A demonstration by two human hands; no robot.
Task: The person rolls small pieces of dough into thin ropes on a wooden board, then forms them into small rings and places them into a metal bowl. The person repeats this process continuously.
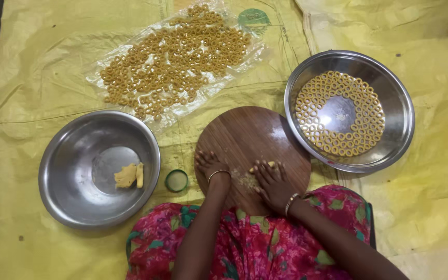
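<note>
A small piece of yellow dough [263, 166] is pressed against the round wooden board [250, 137], near the board's lower right part, under the fingertips of the right hand [273, 181]. That hand is laid flat, fingers close together and bearing down on the dough. The left hand [208, 163] is rested flat on the board's left edge, fingers slightly spread, with nothing held. Crumbs are scattered on the board between the two hands. A small green lid [176, 180] is seen just left of the board. Further left of the board, a steel bowl [68, 155] holds a lump of dough [129, 176]. To the board's right, a steel plate [400, 114] carries dough rings [338, 145] set in circles. Beyond the board, fried rings [177, 57] are spread on a clear plastic sheet [97, 72], all on a yellow floor sheet [27, 78].
</note>
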